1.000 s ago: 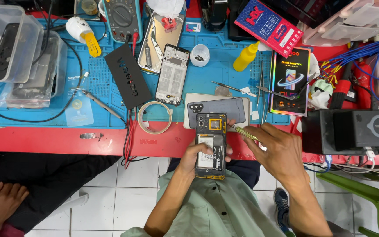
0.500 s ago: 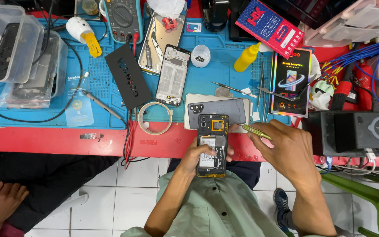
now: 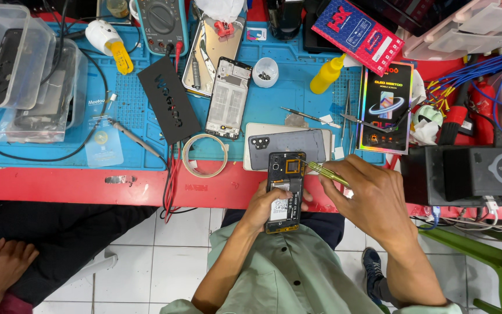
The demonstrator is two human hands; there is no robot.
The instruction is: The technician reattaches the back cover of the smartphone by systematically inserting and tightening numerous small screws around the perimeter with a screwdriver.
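— Where are we? The opened phone (image 3: 284,192) sits upright in our left hand (image 3: 265,204), held out just past the red table edge (image 3: 146,186), its back off and the board and battery showing.

— And our right hand (image 3: 373,200) pinches the yellow-handled tool (image 3: 325,173) between thumb and fingers, its tip at the phone's upper right edge, near the camera end.

— To do this well, we judge we should keep the tip low and shallow against the frame, so it does not slip onto the board. The left hand should brace the phone firmly; thumb on the face, fingers curled behind.

— It does that: the left fingers are wrapped round the lower half, closed tight on the body. The left forearm comes up from our lap, wrist bent back a little.

— The right wrist is cocked inward, knuckles up, forearm coming in from the right.

— The grey back cover (image 3: 289,145) lies on the blue mat (image 3: 280,99) just above the phone, beside the roll of tape (image 3: 203,155).
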